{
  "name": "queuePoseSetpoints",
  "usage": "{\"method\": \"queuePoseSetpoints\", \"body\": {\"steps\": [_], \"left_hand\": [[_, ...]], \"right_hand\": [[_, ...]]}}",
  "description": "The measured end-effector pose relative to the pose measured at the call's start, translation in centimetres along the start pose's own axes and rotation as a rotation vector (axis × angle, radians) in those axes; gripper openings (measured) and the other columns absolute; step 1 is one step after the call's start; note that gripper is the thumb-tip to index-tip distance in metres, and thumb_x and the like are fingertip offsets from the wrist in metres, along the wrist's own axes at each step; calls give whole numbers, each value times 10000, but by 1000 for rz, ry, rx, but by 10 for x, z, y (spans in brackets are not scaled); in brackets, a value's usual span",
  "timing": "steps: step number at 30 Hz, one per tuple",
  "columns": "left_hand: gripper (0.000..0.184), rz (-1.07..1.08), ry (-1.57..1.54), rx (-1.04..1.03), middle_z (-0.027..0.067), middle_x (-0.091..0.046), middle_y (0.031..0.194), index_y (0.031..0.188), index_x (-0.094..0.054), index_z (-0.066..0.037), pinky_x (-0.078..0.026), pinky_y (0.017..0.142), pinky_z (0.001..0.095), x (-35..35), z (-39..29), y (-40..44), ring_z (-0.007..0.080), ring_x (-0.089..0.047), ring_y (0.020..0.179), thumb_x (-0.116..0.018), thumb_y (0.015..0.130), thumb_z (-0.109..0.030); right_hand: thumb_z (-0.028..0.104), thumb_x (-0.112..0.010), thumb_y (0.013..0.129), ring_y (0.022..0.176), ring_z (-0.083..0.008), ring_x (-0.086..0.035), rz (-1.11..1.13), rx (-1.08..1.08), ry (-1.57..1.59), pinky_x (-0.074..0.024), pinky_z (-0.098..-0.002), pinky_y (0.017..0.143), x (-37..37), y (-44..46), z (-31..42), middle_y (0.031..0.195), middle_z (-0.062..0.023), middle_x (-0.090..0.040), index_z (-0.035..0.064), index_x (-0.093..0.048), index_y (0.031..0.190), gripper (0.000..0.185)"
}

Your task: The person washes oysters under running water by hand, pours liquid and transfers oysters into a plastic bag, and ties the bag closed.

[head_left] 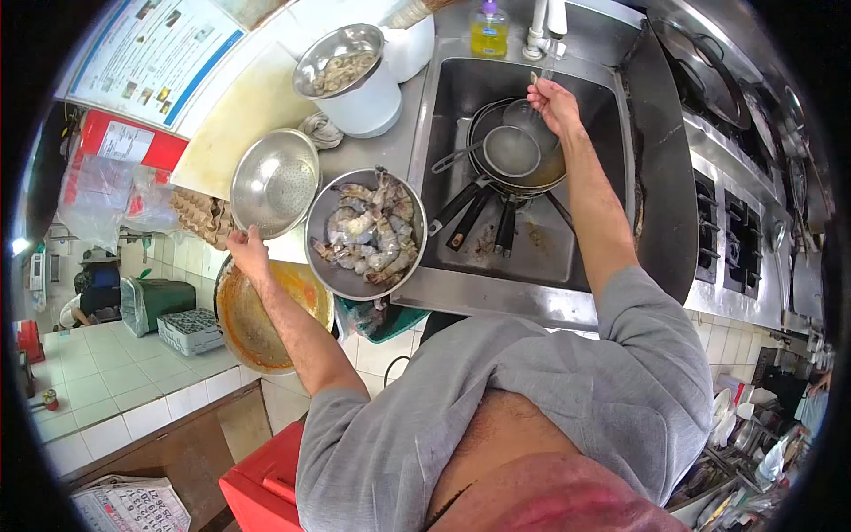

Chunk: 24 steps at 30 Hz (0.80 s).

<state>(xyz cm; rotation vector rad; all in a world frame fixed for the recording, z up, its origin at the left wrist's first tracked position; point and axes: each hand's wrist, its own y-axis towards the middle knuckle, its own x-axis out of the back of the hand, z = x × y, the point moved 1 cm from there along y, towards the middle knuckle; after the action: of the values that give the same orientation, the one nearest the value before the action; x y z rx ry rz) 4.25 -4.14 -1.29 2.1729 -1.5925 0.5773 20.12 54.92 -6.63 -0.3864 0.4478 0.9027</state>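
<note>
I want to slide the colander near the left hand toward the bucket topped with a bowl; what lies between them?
A pale bundle, apparently cloth, lies between the colander and the bucket, in the head view.

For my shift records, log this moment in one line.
right hand: over sink, near faucet; left hand: at colander rim; shrimp: in metal bowl
</note>
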Motion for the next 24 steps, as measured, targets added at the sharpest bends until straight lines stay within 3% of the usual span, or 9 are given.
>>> {"method": "queuePoseSetpoints", "body": {"steps": [2,3,5,8,12,14,17,22,24], "left_hand": [[505,-49,17,-31,195,-502,1118,1154,-415,44,-498,660,338,0,13,2,269,-561,925,-626,772,-209],[505,-52,18,-33,195,-502,1118,1154,-415,44,-498,660,338,0,17,3,269,-561,925,-626,772,-209],[497,-106,117,-127,203,-494,1139,1151,-438,42,-458,775,371,2,28,5,286,-535,989,-627,774,-220],[478,-195,199,-226,202,-491,1113,1130,-464,43,-416,842,397,7,-6,-28,292,-530,978,-632,771,-225],[463,-209,204,-188,187,-484,1070,1129,-466,43,-431,820,382,12,-35,-44,278,-540,924,-624,777,-213],[438,-232,108,-278,173,-458,1053,1117,-475,39,-443,794,367,11,-38,-40,260,-543,880,-615,786,-212],[392,-224,-7,-404,156,-435,1077,1104,-480,33,-455,767,346,10,-55,-42,226,-539,862,-606,801,-182],[348,-148,-205,-413,124,-426,1064,1095,-482,30,-463,753,322,8,-65,-37,190,-513,867,-598,814,-141],[345,-113,-264,-395,116,-426,1061,1098,-480,31,-464,751,313,4,-68,-36,181,-504,871,-597,817,-131]], "right_hand": [[159,-521,874,625,-140,-582,-85,10,-6,-470,-240,523,2,4,-1,762,-77,-594,5,-532,911,158],[159,-521,874,625,-140,-582,-83,10,-3,-470,-240,523,1,5,0,762,-77,-594,5,-532,911,158],[187,-514,878,653,-153,-591,-130,15,-82,-475,-247,540,-1,6,1,797,-86,-596,8,-530,907,181],[224,-510,881,726,-171,-597,-146,-35,-48,-488,-293,602,-3,6,4,845,-99,-594,12,-518,929,218],[237,-499,886,844,-226,-596,-109,-35,-115,-490,-357,703,-17,16,18,890,-108,-591,20,-506,949,226],[254,-497,887,924,-263,-581,84,-22,144,-476,-398,763,-21,37,25,924,-102,-589,37,-494,973,233],[253,-499,886,955,-286,-574,147,25,278,-466,-427,791,-22,60,30,954,-103,-583,51,-495,976,221],[258,-530,868,892,-262,-586,68,44,264,-446,-436,817,-36,50,43,935,-96,-588,59,-513,947,214],[254,-556,850,826,-210,-591,228,172,289,-466,-377,748,-39,36,47,908,-71,-592,65,-518,948,217]]}}
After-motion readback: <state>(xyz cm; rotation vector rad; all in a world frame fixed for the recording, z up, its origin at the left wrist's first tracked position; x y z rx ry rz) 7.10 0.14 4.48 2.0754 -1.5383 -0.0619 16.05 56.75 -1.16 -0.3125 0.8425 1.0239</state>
